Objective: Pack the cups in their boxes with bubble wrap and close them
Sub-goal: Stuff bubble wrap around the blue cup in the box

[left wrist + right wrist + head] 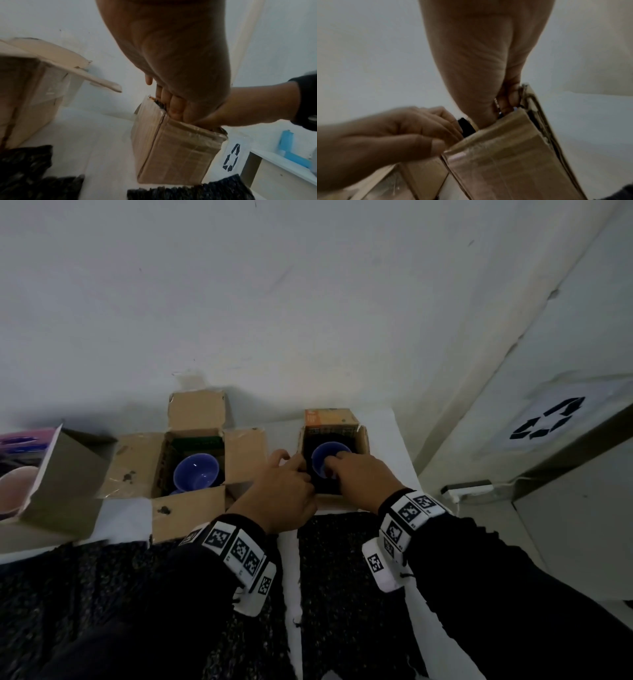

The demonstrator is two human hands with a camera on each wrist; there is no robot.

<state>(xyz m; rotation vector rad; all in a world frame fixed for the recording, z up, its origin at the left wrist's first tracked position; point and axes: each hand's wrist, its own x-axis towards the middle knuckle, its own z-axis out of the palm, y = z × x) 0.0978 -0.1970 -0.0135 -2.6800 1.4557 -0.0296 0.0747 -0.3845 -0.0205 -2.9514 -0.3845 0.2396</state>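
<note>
On the white table two brown boxes stand open. The right box (363,436) holds a blue cup (323,453) with dark lining (465,125) around it. My left hand (284,477) grips that box's left wall (171,148), fingers (173,106) curled inside the edge. My right hand (359,474) reaches down into the same box (496,162); its fingers (508,98) curl at the cup's rim and seem to pinch it. The middle box (191,508), flaps spread, holds a second blue cup (195,474). I see no bubble wrap.
A pink-printed box (61,481) with a pink cup (13,491) lies at the far left. Dark knitted cloth (342,577) covers the table's front edge. A white bin with a recycling sign (548,422) and a power strip (466,489) are to the right. The wall stands close behind the boxes.
</note>
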